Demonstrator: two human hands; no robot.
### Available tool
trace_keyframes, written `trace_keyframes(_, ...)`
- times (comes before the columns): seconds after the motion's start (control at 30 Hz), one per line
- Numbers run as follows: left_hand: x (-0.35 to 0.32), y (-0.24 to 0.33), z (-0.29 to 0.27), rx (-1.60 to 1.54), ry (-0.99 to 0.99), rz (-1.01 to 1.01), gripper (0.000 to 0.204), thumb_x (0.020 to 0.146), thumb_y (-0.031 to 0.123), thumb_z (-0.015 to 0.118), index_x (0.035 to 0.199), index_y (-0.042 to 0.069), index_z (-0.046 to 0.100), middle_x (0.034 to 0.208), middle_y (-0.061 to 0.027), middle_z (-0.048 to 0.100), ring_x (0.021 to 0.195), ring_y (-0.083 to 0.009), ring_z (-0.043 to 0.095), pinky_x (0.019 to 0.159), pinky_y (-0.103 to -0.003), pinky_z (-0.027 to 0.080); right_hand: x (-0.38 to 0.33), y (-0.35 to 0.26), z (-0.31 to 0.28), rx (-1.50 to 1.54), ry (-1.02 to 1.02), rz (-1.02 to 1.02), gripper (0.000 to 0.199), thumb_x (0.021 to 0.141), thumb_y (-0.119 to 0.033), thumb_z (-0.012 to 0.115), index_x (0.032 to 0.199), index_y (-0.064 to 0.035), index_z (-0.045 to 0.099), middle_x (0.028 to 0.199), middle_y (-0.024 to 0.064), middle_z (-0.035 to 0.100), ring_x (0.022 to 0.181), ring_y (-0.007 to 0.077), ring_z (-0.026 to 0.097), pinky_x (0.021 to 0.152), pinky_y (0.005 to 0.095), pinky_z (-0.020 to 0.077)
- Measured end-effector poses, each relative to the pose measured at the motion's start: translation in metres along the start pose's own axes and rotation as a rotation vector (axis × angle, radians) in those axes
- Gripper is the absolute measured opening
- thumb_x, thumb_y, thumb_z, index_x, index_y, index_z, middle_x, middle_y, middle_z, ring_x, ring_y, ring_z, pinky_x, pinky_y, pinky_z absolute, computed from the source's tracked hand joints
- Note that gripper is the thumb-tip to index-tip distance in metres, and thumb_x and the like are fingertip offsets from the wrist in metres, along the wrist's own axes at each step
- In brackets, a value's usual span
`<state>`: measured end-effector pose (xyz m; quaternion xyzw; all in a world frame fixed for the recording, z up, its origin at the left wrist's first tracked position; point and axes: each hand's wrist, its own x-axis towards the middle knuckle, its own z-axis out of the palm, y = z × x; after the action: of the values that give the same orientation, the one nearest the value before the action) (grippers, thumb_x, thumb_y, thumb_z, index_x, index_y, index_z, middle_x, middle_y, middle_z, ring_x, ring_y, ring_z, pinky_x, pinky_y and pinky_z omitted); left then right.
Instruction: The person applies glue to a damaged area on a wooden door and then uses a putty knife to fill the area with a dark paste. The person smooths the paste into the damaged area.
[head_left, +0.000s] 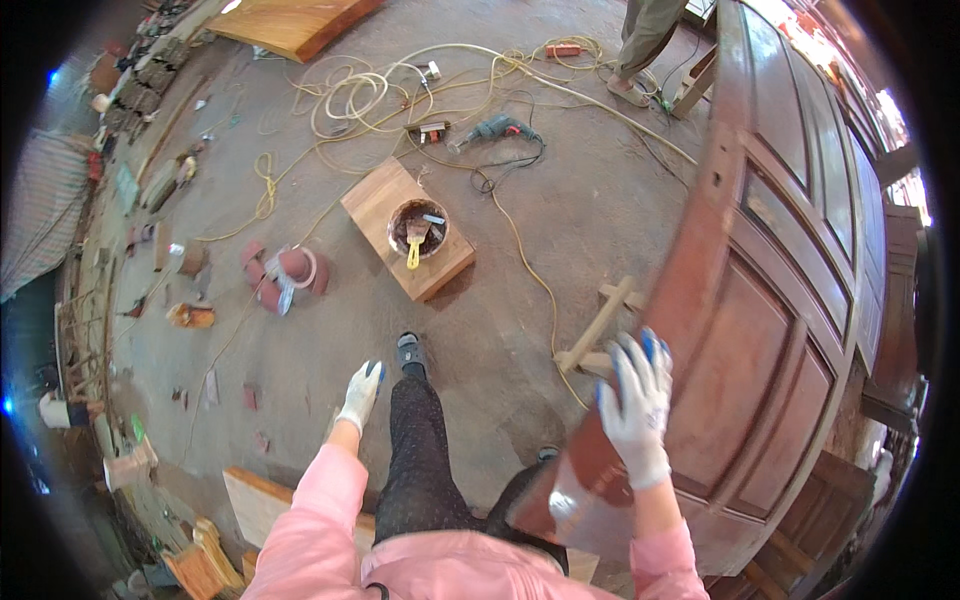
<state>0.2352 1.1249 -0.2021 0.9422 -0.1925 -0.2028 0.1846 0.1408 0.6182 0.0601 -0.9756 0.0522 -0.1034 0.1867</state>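
A large reddish-brown panelled wooden door (780, 300) lies raised on supports at the right. My right hand (636, 400), in a white glove with blue fingertips, rests flat with spread fingers on the door's near edge. My left hand (360, 393), gloved the same way, hangs free over the concrete floor with nothing in it. My legs in dark trousers (420, 450) stand between the two hands.
A wooden block (378, 205) on the floor carries a round tub (417, 228) with a yellow-handled scraper. A power drill (495, 130), tangled yellow cords (360, 90), sandpaper rolls (290, 272) and another person's legs (640, 45) lie beyond. A wooden trestle (600, 330) stands under the door.
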Motion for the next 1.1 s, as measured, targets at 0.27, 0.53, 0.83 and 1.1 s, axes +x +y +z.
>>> trace_keyframes(0.27,0.289,-0.125,0.084,-1.024,-0.038,-0.547,0.044,0.098,0.032,0.065,0.136,0.012,0.056,0.116,-0.0090,0.063,0.100,-0.0248,0.065,0.085,-0.040,0.054,0.107,-0.085,0.195,0.144,-0.273,0.152,0.038,0.087,-0.013,0.073,0.123,-0.0019,0.068,0.130,0.0167,0.065,0.130,0.0400,0.056,0.111,0.0500,0.0431)
trace_keyframes(0.53,0.416,-0.178,0.153,-1.776,-0.048,-0.790,0.033,0.098,0.023,0.068,0.128,0.016,0.058,0.114,-0.0039,0.064,0.091,-0.0206,0.068,0.081,-0.038,0.060,0.224,-0.101,0.440,0.240,-0.375,0.051,0.035,0.095,-0.021,0.067,0.126,-0.0041,0.067,0.126,0.0149,0.067,0.125,0.0351,0.058,0.109,0.0462,0.0441)
trace_keyframes(0.83,0.424,-0.167,0.160,-1.979,-0.142,-0.791,0.007,0.099,0.018,0.066,0.100,0.012,0.066,0.090,-0.0036,0.072,0.080,-0.0198,0.072,0.073,-0.035,0.063,0.230,-0.101,0.503,0.210,-0.382,0.178,0.037,0.094,-0.023,0.067,0.127,-0.0049,0.066,0.120,0.0117,0.069,0.114,0.0322,0.062,0.097,0.0448,0.0482)
trace_keyframes(1.1,0.335,-0.075,0.038,-1.898,-0.260,-0.700,0.022,0.098,0.017,0.068,0.119,0.015,0.061,0.097,-0.0002,0.065,0.085,-0.0148,0.067,0.077,-0.034,0.061,0.248,-0.143,0.459,-0.117,-0.451,0.281,0.066,0.095,-0.046,0.064,0.147,-0.0070,0.056,0.107,0.0108,0.065,0.099,0.0287,0.060,0.088,0.0440,0.0471)
